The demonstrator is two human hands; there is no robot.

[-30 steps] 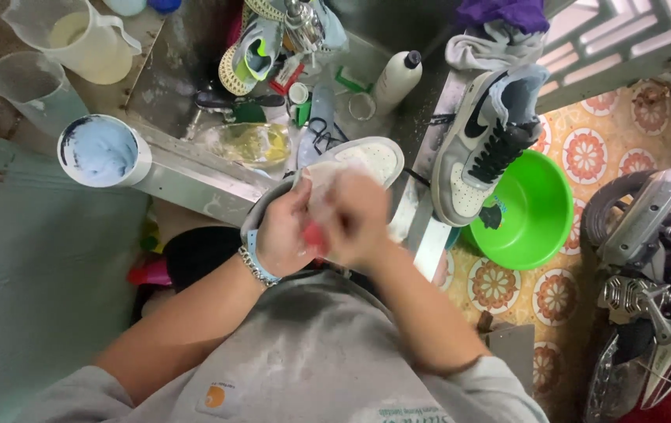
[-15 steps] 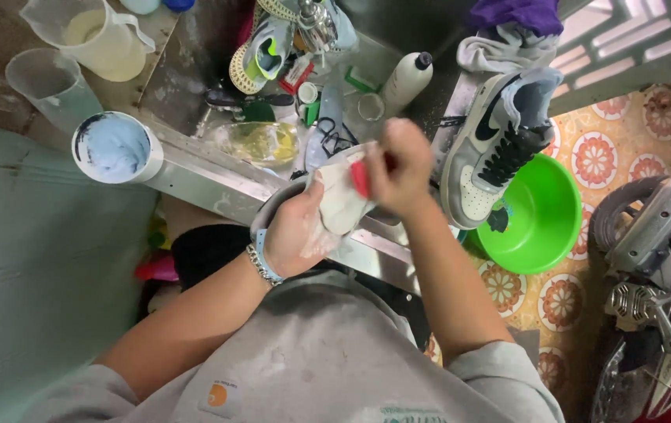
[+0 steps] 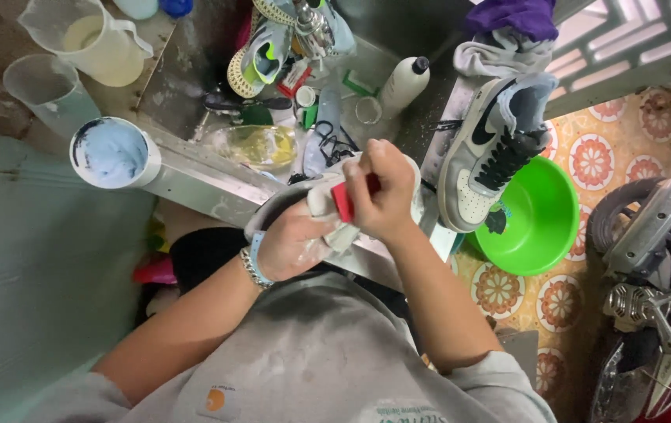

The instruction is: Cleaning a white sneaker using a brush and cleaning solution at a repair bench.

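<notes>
- Sitting at far left on the sink edge, a white tub [image 3: 113,153] holds pale blue paste.
- Your left hand [image 3: 292,244] clamps the white shoe [image 3: 328,205] over the sink [image 3: 194,176].
- Your right hand [image 3: 382,192] pinches what looks like a red brush [image 3: 342,199] against it.
- A grey sneaker [image 3: 488,153] stands beside the green basin [image 3: 535,215].

A steel sink counter [image 3: 194,176] stands over an orange flower-patterned tiled floor [image 3: 625,133], beside a teal wall [image 3: 30,258].

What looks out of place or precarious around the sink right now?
The grey-and-black sneaker stands tilted on the sink's right edge, its toe overhanging the green basin on the floor. Brushes, bottles and another shoe lie jumbled inside the sink.
</notes>
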